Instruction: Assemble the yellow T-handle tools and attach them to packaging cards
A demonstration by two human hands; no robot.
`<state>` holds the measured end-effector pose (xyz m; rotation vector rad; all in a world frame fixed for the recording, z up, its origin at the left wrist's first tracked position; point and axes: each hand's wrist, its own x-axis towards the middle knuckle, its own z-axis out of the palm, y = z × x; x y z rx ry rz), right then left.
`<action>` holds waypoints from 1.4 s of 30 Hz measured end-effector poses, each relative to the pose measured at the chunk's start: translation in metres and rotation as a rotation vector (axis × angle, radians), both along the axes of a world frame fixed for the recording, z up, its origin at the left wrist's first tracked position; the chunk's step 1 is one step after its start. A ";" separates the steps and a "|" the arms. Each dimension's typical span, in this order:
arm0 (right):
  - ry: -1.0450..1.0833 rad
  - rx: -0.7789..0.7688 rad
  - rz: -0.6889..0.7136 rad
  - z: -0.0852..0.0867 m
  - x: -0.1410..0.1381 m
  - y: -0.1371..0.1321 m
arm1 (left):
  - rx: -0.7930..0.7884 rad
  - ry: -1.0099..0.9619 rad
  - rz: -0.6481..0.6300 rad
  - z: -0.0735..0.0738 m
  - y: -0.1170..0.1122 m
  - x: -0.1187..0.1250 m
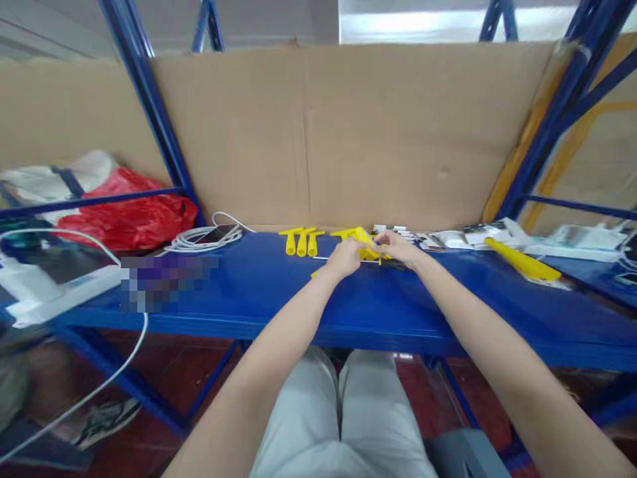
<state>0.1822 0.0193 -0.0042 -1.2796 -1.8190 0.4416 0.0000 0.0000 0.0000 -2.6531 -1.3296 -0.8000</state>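
Observation:
My left hand [346,257] and my right hand [395,245] meet at the back of the blue table, both closed about a yellow plastic part [364,238]. Fingers cover much of that part, so its full shape is hidden. Just left of them, several yellow T-shaped plastic pieces [301,243] stand in a row, with another yellow piece [341,234] directly behind my left hand. A thin metal rod [322,258] shows beside my left hand. Beneath my left wrist pokes the tip of a yellow item [314,273]. Something dark lies under my right hand, too small to name.
Cardboard [378,133] walls off the back of the blue table [269,292]. To the left are a coiled white cable [202,239], a red plastic bag [132,209] and a white power strip [82,292]. Small packets [450,239] and a long yellow object [522,260] lie right.

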 end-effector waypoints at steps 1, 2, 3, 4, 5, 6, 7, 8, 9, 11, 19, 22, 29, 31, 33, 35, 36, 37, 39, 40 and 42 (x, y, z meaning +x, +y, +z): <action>-0.053 0.054 0.037 0.002 0.002 0.001 | 0.001 0.000 -0.004 0.000 0.000 0.000; -0.104 0.104 0.067 0.003 0.004 0.002 | 0.002 -0.001 -0.007 -0.001 0.001 0.000; -0.153 0.151 0.090 0.005 0.005 0.002 | 0.004 -0.002 -0.010 -0.001 0.001 0.000; -0.198 0.195 0.106 0.006 0.006 0.003 | 0.006 -0.003 -0.012 -0.001 0.001 0.000; -0.247 0.237 0.121 0.007 0.006 0.002 | 0.008 -0.004 -0.013 -0.001 0.001 -0.001; -0.288 0.274 0.122 0.008 0.006 0.002 | 0.010 -0.006 -0.014 -0.001 0.002 -0.001; -0.322 0.306 0.111 0.008 0.005 0.002 | 0.011 -0.007 -0.015 -0.001 0.002 -0.001; -0.352 0.330 0.093 0.008 0.004 0.001 | 0.011 -0.006 -0.016 -0.001 0.001 -0.001; -0.382 0.347 0.075 0.008 0.003 0.000 | 0.010 -0.005 -0.017 -0.001 0.001 -0.001; -0.437 0.357 0.046 0.007 0.001 0.000 | 0.006 0.001 -0.018 -0.001 0.001 -0.001; -0.388 0.241 -0.093 0.006 -0.010 0.000 | -0.011 -0.023 0.021 0.000 -0.001 0.001; -0.234 0.118 -0.153 0.005 -0.015 0.000 | -0.017 -0.039 0.041 0.001 -0.003 0.001; 0.087 -0.095 -0.189 0.004 -0.024 -0.005 | -0.018 -0.047 0.050 0.001 -0.003 0.000; 0.114 -0.101 -0.184 0.006 -0.025 -0.008 | -0.017 -0.039 0.048 0.001 -0.003 0.000; 0.124 -0.097 -0.184 0.007 -0.025 -0.010 | -0.014 -0.028 0.046 0.001 -0.004 0.000; 0.128 -0.094 -0.182 0.007 -0.025 -0.011 | -0.010 -0.021 0.048 0.002 -0.004 0.000; 0.131 -0.089 -0.180 0.007 -0.025 -0.011 | -0.009 -0.020 0.051 0.002 -0.005 0.000; 0.135 -0.081 -0.177 0.007 -0.026 -0.011 | -0.009 -0.018 0.055 0.002 -0.005 0.000; 0.149 -0.063 -0.174 0.007 -0.028 -0.011 | -0.009 -0.017 0.067 0.003 -0.005 0.000; 0.158 -0.059 -0.181 0.007 -0.029 -0.011 | -0.009 -0.016 0.073 0.003 -0.005 0.000; 0.178 -0.061 -0.211 0.007 -0.033 -0.012 | -0.007 -0.014 0.079 0.003 -0.005 0.000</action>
